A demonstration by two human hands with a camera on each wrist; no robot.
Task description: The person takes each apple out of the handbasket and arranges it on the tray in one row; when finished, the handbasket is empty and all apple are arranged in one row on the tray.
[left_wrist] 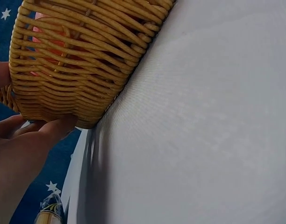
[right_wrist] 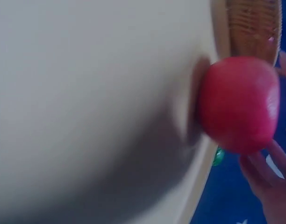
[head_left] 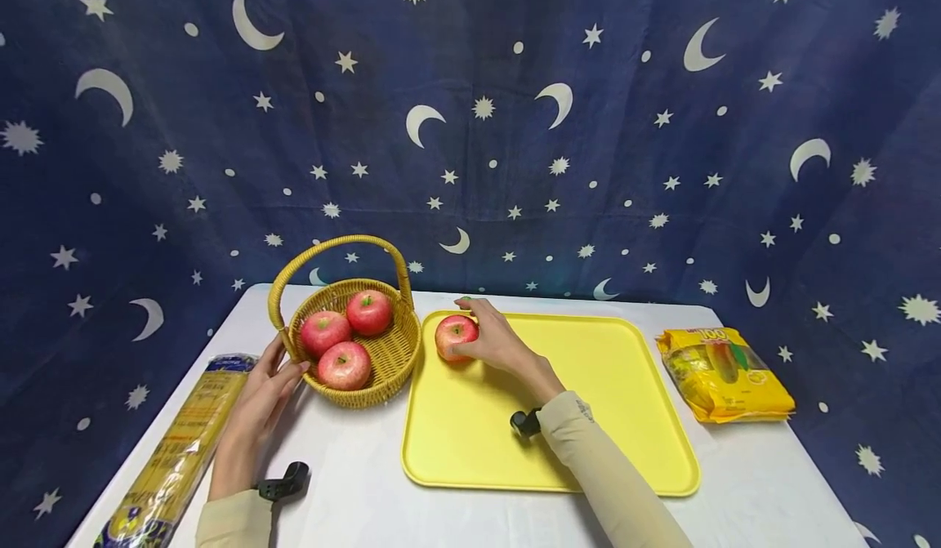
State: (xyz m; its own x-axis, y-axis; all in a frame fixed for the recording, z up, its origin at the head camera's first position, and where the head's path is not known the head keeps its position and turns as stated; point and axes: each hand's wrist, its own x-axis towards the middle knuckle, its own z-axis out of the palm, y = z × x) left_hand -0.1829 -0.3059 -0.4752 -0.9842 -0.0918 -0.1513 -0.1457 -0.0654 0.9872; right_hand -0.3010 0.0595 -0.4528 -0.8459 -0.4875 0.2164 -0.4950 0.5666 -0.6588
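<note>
The wicker basket [head_left: 400, 352] with a tall arched handle stands on the left side of the table, holding three red apples [head_left: 344, 366]. My left hand [head_left: 257, 405] grips its left side, thumb over the rim and fingers against the outer weave [left_wrist: 73, 88]. On the yellow tray [head_left: 515, 434], near its back left corner, sits another red apple [head_left: 454, 336]. Around this apple, my right hand [head_left: 507, 344] has its fingers spread loosely, thumb in front and fingers behind. Up close in the right wrist view, fingertips lie right by the apple [right_wrist: 239, 105]; firm contact is unclear.
A long clear packet of noodles [head_left: 180, 450] lies along the table's left edge. To the tray's right is a yellow packaged bag [head_left: 724, 375]. Something small and green [right_wrist: 218, 156] shows behind the tray. A dark star-patterned cloth [head_left: 485, 140] hangs behind the white table [head_left: 353, 483].
</note>
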